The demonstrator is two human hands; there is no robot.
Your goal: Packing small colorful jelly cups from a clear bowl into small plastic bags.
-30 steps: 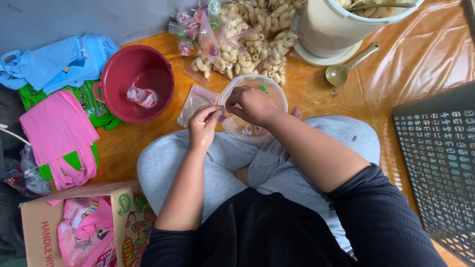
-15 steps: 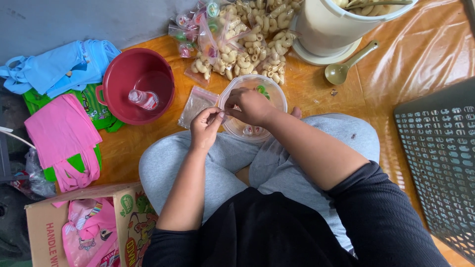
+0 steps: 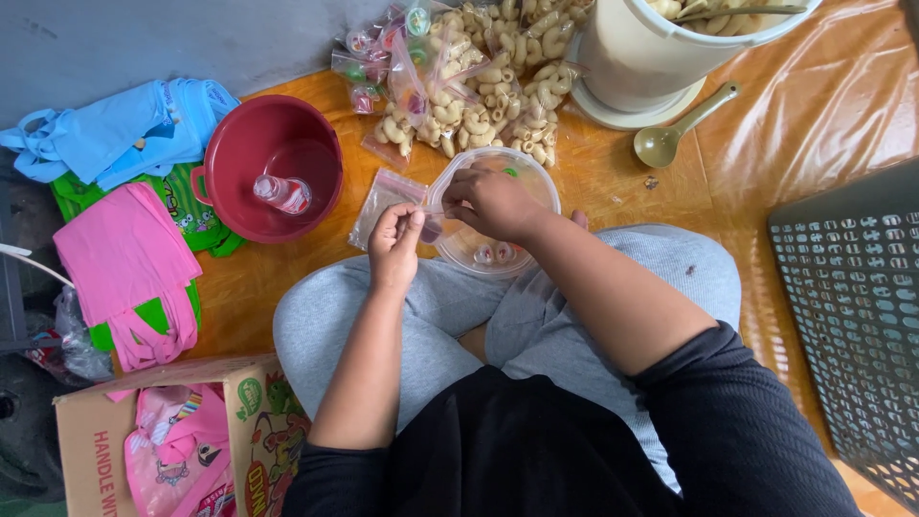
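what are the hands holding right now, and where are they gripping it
Both the left hand and right hand pinch a small clear plastic bag between fingertips, over the clear round container. Which edge they grip cannot be told.

Seated cross-legged, a person's left hand (image 3: 394, 244) and right hand (image 3: 490, 201) pinch what appears to be a small clear bag (image 3: 433, 228) beside a clear container (image 3: 498, 206), right of a red bowl (image 3: 273, 168).
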